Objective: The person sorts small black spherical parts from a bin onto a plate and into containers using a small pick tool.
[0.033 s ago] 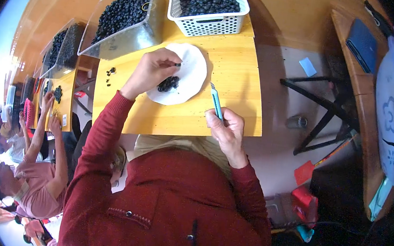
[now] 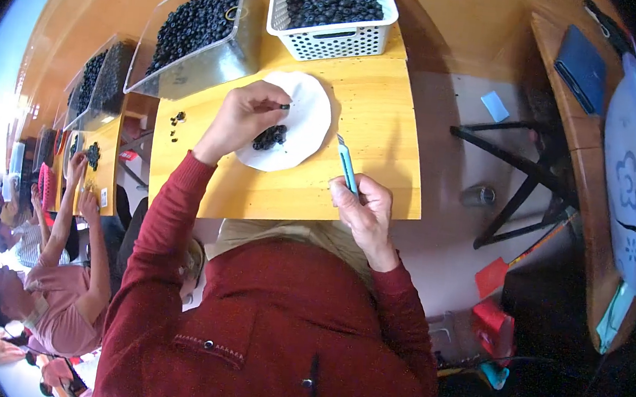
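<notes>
Above the white plate (image 2: 312, 114), my left hand (image 2: 243, 115) pinches a small dark piece (image 2: 285, 106) between thumb and fingertips. Its exact kind is too small to make out. A little heap of similar dark pieces (image 2: 269, 137) lies on the plate just below these fingers. My right hand (image 2: 366, 212) is closed around the teal handle of a craft knife (image 2: 347, 167), near the table's front edge. The blade points up and away from me, apart from the plate and from the left hand.
Behind the plate stand a white perforated basket (image 2: 340, 47) and a clear bin (image 2: 196, 30), both filled with dark round pieces. Several loose ones (image 2: 177, 118) lie left on the wooden table (image 2: 387, 113). A co-worker (image 2: 57, 288) sits at the left; a black metal frame (image 2: 520, 164) stands right.
Both hands keep their hold on the small dark piece and the craft knife. The whole view has shifted very slightly; nothing else visibly differs.
</notes>
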### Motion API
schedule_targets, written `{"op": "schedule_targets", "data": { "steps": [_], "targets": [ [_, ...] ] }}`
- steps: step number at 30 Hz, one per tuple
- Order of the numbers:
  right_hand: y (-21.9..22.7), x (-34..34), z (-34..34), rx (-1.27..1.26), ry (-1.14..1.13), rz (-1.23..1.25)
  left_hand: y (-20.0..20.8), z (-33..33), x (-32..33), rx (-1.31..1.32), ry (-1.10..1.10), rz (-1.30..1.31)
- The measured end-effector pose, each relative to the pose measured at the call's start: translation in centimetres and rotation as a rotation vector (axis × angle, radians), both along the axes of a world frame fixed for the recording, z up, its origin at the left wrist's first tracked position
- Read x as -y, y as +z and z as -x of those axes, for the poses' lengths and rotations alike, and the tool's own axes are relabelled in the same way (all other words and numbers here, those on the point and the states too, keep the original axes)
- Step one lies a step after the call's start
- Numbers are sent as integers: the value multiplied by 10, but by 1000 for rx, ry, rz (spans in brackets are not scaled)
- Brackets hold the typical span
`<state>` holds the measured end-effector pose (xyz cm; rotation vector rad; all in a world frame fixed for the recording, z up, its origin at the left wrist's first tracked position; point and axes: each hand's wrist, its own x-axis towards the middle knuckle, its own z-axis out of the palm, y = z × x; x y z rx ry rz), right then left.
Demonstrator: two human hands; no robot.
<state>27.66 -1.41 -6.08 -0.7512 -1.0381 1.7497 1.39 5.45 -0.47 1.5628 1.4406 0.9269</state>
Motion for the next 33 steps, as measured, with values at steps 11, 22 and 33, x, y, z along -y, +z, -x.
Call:
{"op": "schedule_targets", "data": {
  "steps": [11, 22, 33],
  "targets": [
    [0, 4, 3, 67, -62, 2, -13, -16, 14, 162, 83, -2],
    [7, 3, 13, 144, -117, -57, -14, -18, 33, 454, 70, 77],
    [16, 4, 21, 254, -141, -94, -11, -24, 43, 796, 32, 156]
  ]
}}
